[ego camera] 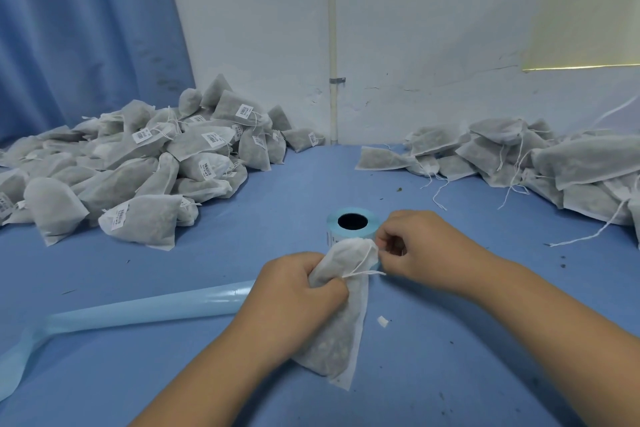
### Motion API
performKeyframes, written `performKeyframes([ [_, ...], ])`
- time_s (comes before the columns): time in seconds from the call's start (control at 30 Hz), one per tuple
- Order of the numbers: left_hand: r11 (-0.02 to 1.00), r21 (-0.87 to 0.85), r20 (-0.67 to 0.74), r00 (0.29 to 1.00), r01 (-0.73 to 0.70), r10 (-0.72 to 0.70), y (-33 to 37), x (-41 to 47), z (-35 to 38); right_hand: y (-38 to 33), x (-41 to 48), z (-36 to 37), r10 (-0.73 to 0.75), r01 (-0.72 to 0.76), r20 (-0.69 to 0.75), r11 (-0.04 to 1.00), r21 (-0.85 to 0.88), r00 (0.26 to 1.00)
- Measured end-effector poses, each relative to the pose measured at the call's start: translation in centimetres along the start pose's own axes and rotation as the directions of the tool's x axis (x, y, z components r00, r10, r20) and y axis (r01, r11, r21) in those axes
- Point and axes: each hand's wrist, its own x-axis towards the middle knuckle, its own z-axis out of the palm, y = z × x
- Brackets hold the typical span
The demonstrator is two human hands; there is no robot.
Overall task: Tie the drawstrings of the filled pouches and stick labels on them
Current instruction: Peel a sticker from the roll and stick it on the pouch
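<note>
While the left hand [298, 291] grips the filled pouch [346, 333] around its upper part, fingers curled into the fabric, the right hand [422, 250] pinches the drawstring [363, 272] at the gathered mouth. The pouch hangs slanted between the two hands, with its bottom corner low over the blue table [242, 253], just in front of the label roll [332, 222]. A loose end of the string trails across the neck, so the step in hand looks like the tying, and no label shows on this pouch yet.

To do it well, the left hand should keep the neck bunched tight so that no filling creeps up into the gather. The right hand should pull the string sideways, away from the mouth, rather than upward, which would lift the whole bag. The thin non-woven fabric will likely tear if jerked, so a steady pull is safer, followed by a knot set close against the neck.

Labelled pouches [156, 163] are heaped at far left and unlabelled pouches [536, 163] with loose strings at far right. A spent strip of backing paper [138, 312] lies to the left of the hands.
</note>
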Motion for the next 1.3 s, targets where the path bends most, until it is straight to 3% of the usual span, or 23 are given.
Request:
performKeyframes([
  [0.4,0.996,-0.061,0.045,0.997,0.063,-0.061,-0.5,0.0,-0.5,-0.5,-0.2,-0.5,0.227,-0.213,0.003,0.912,0.351,0.974],
  [0.87,0.992,-0.091,0.083,0.993,0.090,-0.082,-0.5,0.0,-0.5,-0.5,-0.1,0.0,0.169,-0.166,-0.006,0.972,0.167,0.986],
  [1.2,0.989,-0.105,0.095,0.991,0.106,-0.096,-0.5,0.1,-0.7,-1.1,0.0,-0.4,0.344,-0.324,-0.030,0.906,0.272,0.938],
  [1.3,0.985,-0.125,0.114,0.987,0.123,-0.109,-0.5,0.0,-0.9,-0.9,0.1,-1.3,0.402,-0.387,-0.018,0.892,0.233,0.915],
])
